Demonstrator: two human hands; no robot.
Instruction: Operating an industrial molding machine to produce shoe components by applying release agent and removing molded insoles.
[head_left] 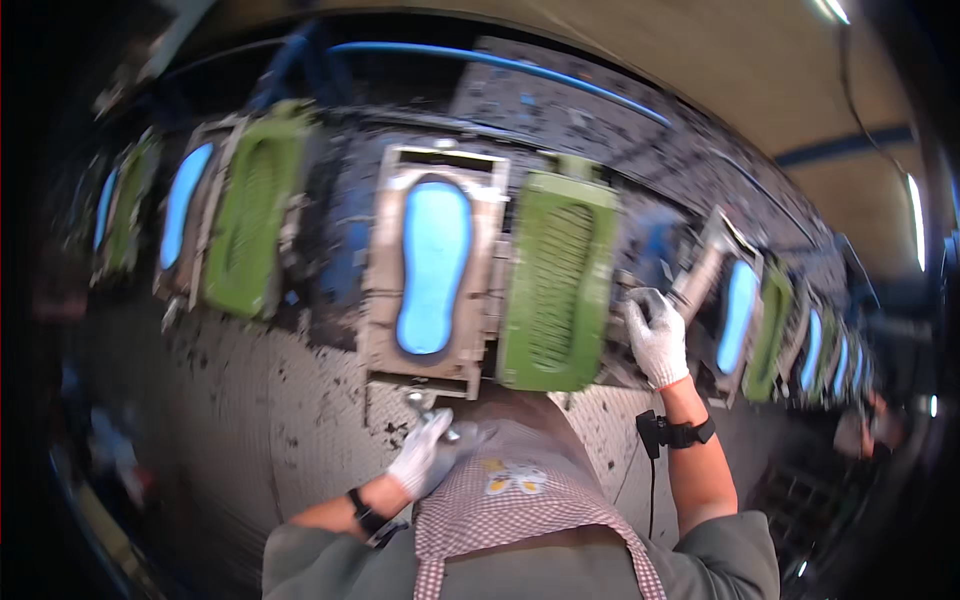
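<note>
In front of me an opened sole mould shows a light metal half point(384, 300) and a green half point(520, 340), side by side. A bright blue sole-shaped piece point(435, 265) lies in the metal half; the green half has a ridged sole pattern. My left hand point(422, 458), in a white glove, is closed around a shiny metal tool point(418, 401) just below the metal half; blur hides its kind. My gloved right hand point(657, 335) is raised beside the green half's right edge, fingers curled; whatever they hold, if anything, cannot be made out.
More opened moulds stand in a row on both sides, among them a green half point(255, 215) at left and a blue piece point(738, 315) at right. A blue rail point(500, 60) runs behind. Below is a patterned metal floor point(235, 400) with dark scraps.
</note>
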